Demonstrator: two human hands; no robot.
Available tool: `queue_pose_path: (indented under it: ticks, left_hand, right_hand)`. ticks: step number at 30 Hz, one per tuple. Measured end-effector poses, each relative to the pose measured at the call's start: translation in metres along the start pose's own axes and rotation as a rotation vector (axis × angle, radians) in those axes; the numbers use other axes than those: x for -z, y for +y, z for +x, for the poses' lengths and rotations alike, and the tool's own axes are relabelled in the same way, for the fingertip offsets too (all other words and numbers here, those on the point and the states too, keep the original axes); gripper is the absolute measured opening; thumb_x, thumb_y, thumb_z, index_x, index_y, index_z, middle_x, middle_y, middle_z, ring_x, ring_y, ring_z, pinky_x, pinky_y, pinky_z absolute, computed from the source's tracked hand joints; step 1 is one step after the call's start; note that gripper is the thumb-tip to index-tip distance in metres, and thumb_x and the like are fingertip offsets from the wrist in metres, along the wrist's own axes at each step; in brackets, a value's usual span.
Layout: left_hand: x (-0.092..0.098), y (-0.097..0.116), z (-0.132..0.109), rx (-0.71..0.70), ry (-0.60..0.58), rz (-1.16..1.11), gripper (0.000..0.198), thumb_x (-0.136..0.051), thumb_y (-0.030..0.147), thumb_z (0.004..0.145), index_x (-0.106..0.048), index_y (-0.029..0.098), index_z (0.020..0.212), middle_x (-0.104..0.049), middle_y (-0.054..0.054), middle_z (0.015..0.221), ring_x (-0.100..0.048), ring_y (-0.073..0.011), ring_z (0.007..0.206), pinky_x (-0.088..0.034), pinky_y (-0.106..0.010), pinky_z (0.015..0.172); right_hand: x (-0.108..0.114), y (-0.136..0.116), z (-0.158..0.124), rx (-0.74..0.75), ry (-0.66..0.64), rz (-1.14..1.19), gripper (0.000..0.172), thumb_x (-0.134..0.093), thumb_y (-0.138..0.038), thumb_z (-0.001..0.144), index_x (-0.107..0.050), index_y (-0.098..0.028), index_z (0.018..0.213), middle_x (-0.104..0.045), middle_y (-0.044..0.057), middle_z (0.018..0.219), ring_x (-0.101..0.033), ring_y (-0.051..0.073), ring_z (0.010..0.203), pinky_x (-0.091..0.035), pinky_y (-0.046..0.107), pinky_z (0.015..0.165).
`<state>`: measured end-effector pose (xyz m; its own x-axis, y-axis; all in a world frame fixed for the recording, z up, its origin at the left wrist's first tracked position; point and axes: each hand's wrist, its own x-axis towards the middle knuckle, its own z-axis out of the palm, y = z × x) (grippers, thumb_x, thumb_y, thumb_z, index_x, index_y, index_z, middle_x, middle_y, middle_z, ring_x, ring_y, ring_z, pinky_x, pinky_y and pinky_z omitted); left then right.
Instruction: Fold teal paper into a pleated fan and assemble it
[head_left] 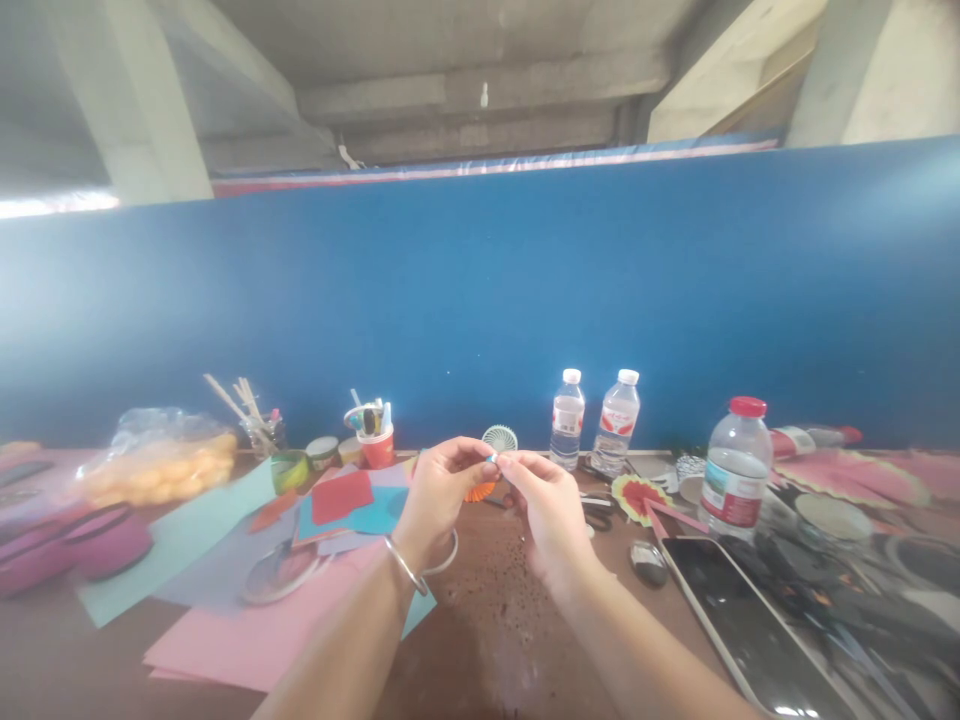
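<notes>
My left hand and my right hand meet above the middle of the table, fingertips pinched together. Between them is a tiny bluish-white piece, too small to name; both hands seem to hold it. Just beneath the fingers shows a pleated orange piece, partly hidden by my left hand. Behind the fingertips stands a pale round ribbed object. A silver bangle circles my left wrist. Small dark specks are scattered on the tabletop below my hands.
Coloured paper sheets lie left, near a cup of pens and a tape roll. Water bottles stand behind; a larger bottle, a phone and a red-and-yellow paper fan are right. A blue partition closes the back.
</notes>
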<state>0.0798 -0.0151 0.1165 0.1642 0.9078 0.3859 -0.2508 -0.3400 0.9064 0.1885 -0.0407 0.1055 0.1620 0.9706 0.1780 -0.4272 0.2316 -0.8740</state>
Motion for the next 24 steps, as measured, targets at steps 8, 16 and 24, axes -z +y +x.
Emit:
queue_pose_path:
  ticks: [8, 16, 24]
  left_hand:
    - [0.0013, -0.0028, -0.0003, 0.006, -0.022, -0.030, 0.013, -0.065, 0.016, 0.060, -0.058, 0.014, 0.072, -0.062, -0.003, 0.076, -0.058, -0.0140, 0.068, -0.046, -0.026, 0.063]
    - [-0.0020, -0.0006, -0.0016, 0.001, -0.010, -0.045, 0.012, -0.065, 0.015, 0.060, -0.059, 0.014, 0.070, -0.062, -0.002, 0.073, -0.057, -0.0124, 0.066, -0.045, -0.023, 0.059]
    - [-0.0036, -0.0016, -0.0017, -0.006, 0.011, -0.027, 0.013, -0.066, 0.015, 0.059, -0.060, 0.013, 0.070, -0.063, -0.003, 0.075, -0.056, -0.0120, 0.066, -0.044, -0.021, 0.058]
  right_hand:
    - [-0.0007, 0.0013, -0.0008, 0.026, -0.001, 0.003, 0.019, -0.063, -0.033, 0.061, -0.063, -0.015, 0.067, -0.061, 0.003, 0.068, -0.051, 0.012, 0.060, -0.035, 0.021, 0.047]
    - [-0.0010, 0.0011, -0.0022, 0.021, 0.011, 0.000, 0.018, -0.062, -0.032, 0.062, -0.062, -0.014, 0.066, -0.061, 0.003, 0.068, -0.050, 0.012, 0.059, -0.034, 0.021, 0.048]
    - [-0.0013, 0.0028, -0.0032, 0.068, 0.012, 0.015, 0.018, -0.061, -0.032, 0.062, -0.062, -0.014, 0.065, -0.062, 0.004, 0.068, -0.052, 0.013, 0.061, -0.036, 0.023, 0.052]
